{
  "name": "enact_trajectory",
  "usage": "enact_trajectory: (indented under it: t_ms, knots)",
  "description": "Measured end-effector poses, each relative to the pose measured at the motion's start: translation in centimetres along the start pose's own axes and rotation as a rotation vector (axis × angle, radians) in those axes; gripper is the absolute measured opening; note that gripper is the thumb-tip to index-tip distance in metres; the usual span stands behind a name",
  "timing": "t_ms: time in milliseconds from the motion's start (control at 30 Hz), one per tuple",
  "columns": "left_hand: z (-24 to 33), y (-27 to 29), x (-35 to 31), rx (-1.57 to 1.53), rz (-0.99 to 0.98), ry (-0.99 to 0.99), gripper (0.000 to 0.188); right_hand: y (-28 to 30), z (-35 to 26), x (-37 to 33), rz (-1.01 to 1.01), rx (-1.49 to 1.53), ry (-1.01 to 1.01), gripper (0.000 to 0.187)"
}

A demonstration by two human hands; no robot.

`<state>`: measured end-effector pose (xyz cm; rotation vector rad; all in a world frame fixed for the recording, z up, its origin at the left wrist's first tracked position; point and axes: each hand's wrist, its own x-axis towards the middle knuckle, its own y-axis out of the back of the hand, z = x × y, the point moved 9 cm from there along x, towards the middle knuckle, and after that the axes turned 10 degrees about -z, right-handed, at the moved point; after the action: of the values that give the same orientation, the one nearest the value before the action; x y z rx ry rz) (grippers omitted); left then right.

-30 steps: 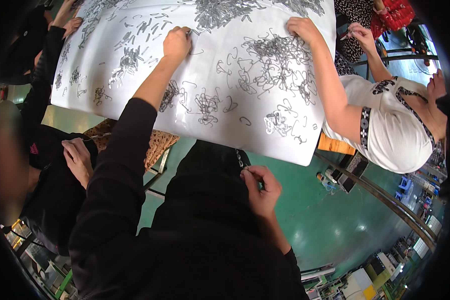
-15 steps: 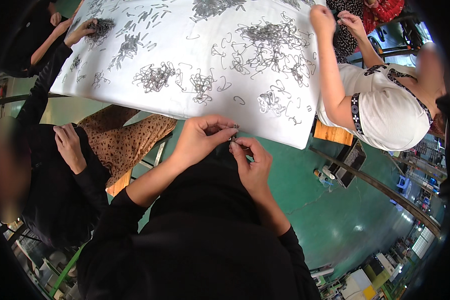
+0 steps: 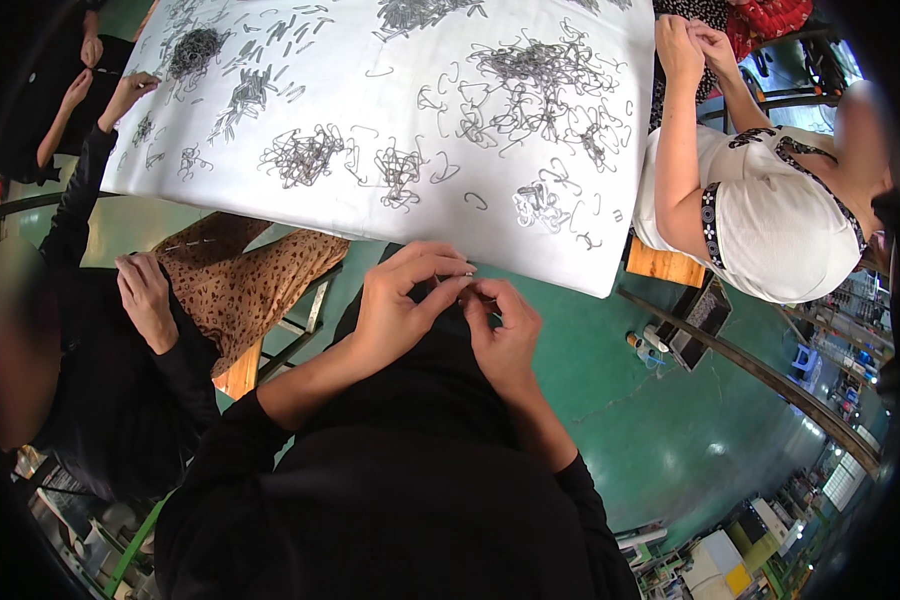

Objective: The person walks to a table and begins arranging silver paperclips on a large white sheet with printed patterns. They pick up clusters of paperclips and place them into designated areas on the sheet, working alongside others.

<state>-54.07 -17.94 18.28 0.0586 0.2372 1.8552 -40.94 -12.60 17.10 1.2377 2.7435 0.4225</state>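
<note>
My left hand (image 3: 402,298) pinches a small metal piece (image 3: 469,274) between thumb and index finger, just off the table's near edge. Against it, the fingertips of my right hand (image 3: 503,326) are pressed together on the same small piece. Most of the piece is hidden by my fingers, so its full shape cannot be made out. On the white-covered table (image 3: 360,215) beyond my hands lie wire hooks: a small heap (image 3: 400,172), another heap (image 3: 306,155) to its left, and a single hook (image 3: 477,201) nearest me.
A large tangle of hooks (image 3: 540,75) spreads at the right, with shinier pieces (image 3: 538,206) nearer me. Straight grey pieces (image 3: 245,100) lie at the left. Co-workers sit at both sides; one's white sleeve (image 3: 770,245) is at the right. A dark crate (image 3: 703,322) stands on the green floor.
My hands have come closer together and sit slightly lower, fingertips now meeting. The left co-worker's hand has drawn back from the dark heap; the right co-worker's hands have come together.
</note>
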Motion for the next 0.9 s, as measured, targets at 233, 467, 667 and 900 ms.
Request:
enact_trajectory:
  t_ms: [233,467,667,900]
  knots:
    - [-0.3,0.4,0.7,0.107,-0.033,-0.067,0.019,2.8,3.2,2.9,-0.002,-0.133,-0.104,0.009]
    - [-0.2,0.5,1.2,0.114,-0.101,-0.146,0.02,9.7,11.2,20.1,-0.079,-0.78,-0.001,0.008]
    - [-0.5,0.5,1.1,0.074,-0.106,-0.157,0.022,8.9,13.8,24.7,-0.407,-1.095,-0.024,0.006]
    - [-0.3,0.8,0.8,0.078,-0.054,-0.178,0.019,9.6,16.6,23.5,-0.387,-0.141,-0.431,0.009]
